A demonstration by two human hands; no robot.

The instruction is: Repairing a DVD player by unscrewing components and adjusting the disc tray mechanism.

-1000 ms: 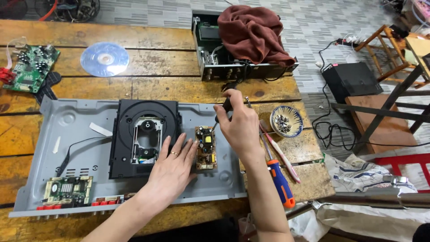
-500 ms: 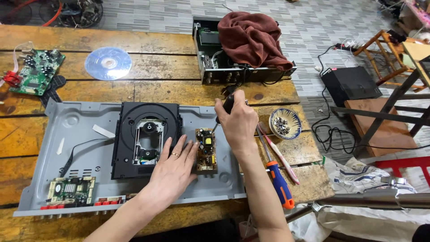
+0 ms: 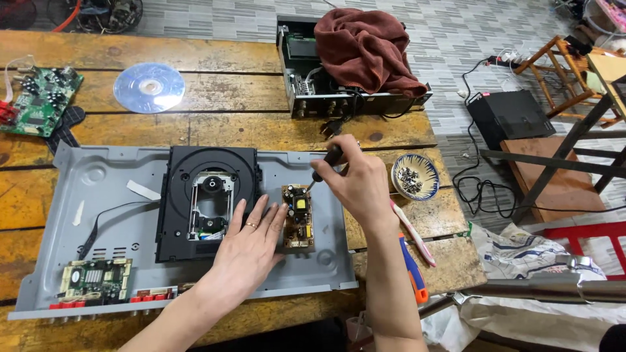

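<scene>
We've got the grey chassis point(image 3: 98, 195) opened up, left hand point(image 3: 251, 244) flat with fingers spread beside the small power board point(image 3: 298, 218), right hand point(image 3: 355, 182) gripping the screwdriver point(image 3: 326, 163) at its top corner, so it looks like board screws are still in progress.

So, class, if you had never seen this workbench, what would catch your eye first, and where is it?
Mid-table, the right hand grips a black-handled screwdriver, its tip at a small yellowish circuit board, while the left hand lies flat beside that board. Both sit in an opened grey metal chassis with a black disc drive. Behind, a shiny disc lies on the wooden table.
</scene>
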